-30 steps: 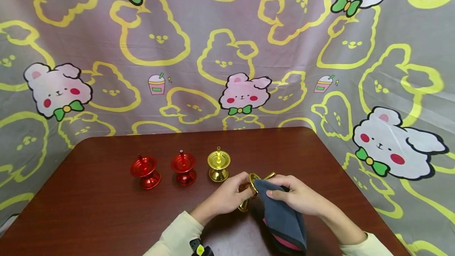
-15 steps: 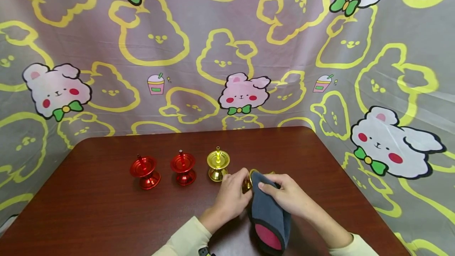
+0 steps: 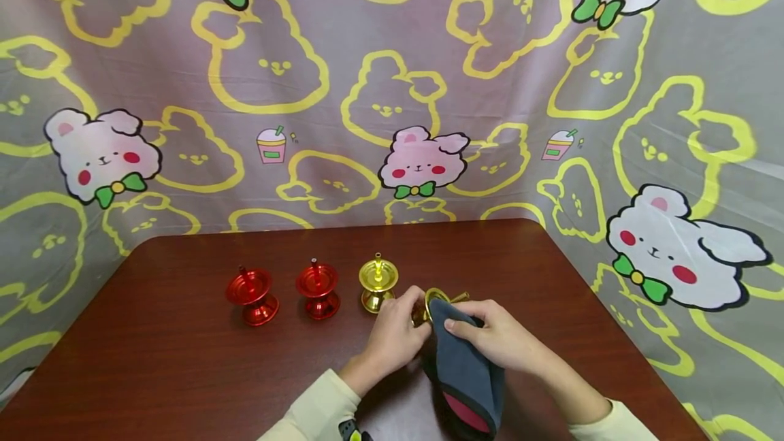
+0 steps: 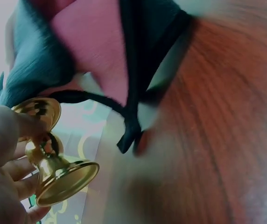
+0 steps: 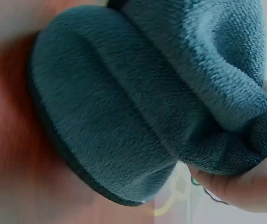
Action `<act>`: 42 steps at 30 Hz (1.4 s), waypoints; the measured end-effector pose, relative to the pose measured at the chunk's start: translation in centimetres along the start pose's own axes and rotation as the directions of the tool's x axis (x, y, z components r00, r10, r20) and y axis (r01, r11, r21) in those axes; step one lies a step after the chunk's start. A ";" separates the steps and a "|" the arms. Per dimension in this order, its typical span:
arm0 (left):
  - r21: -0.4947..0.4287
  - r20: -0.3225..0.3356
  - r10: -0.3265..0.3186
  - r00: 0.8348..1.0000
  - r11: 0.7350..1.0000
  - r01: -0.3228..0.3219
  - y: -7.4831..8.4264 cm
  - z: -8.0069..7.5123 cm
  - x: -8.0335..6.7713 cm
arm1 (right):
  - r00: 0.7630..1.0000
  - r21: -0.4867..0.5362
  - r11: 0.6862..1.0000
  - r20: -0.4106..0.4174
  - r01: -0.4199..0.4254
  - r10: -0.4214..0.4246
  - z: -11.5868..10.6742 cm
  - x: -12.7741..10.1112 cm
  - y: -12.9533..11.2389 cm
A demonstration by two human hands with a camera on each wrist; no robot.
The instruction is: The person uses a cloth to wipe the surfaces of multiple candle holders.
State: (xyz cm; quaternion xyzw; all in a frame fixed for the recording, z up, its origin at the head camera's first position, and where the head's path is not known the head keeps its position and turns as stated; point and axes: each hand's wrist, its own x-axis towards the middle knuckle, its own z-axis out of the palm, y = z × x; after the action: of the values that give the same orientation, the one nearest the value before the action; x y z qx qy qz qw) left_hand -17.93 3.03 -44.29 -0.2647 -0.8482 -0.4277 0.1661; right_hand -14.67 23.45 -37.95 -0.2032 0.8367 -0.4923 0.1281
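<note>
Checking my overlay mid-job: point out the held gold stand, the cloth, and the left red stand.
Gold stand point(image 4: 61, 179), left wrist view, on its flared base.
Cloth point(image 3: 462, 366), head view, on its grey outer face.
Left red stand point(image 3: 248, 286), head view, on its upper dish.

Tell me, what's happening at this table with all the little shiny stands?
A person is rubbing a small gold candle holder with a dark grey cloth. The left hand grips the holder, tipped on its side above the brown table, while the right hand presses the cloth onto it. Three more holders stand upright in a row: two red ones and another gold one.
</note>
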 end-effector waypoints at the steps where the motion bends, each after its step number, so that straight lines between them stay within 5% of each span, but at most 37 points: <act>1: -0.043 0.010 -0.018 1.000 0.999 0.018 0.0 -0.1 0.0 | 1.000 -0.001 1.000 0.013 0.006 -0.006 -0.2 -0.1 0.0; 10: -0.324 0.149 -0.124 0.981 0.931 0.166 -0.2 -0.2 0.3 | 1.000 -0.080 0.997 0.007 0.010 -0.010 -1.6 -0.7 0.4; 21: -0.541 0.275 -0.057 0.960 0.816 0.204 -0.6 -0.4 0.1 | 0.997 -0.229 0.972 -0.037 0.058 -0.068 -2.1 -1.2 0.6; 26: -0.575 0.324 -0.023 0.946 0.789 0.216 -0.9 -0.5 0.1 | 0.996 -0.253 0.965 -0.046 0.066 -0.080 -2.2 -1.2 0.8; 35: -0.575 0.389 0.005 0.921 0.783 0.238 -1.3 -0.6 0.1 | 0.990 -0.255 0.961 -0.056 0.109 -0.127 -2.0 -0.9 1.3; 42: -0.599 0.474 -0.010 0.880 0.729 0.331 -1.2 -1.0 0.1 | 0.987 -0.230 0.962 -0.041 0.145 -0.158 -1.8 -0.5 1.3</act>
State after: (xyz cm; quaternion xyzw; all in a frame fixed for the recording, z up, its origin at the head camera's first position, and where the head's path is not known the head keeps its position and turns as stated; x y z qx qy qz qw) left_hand -18.62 1.60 -44.43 -0.3141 -0.6755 -0.6435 -0.1760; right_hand -15.21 25.63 -38.22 -0.2654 0.8726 -0.4081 0.0412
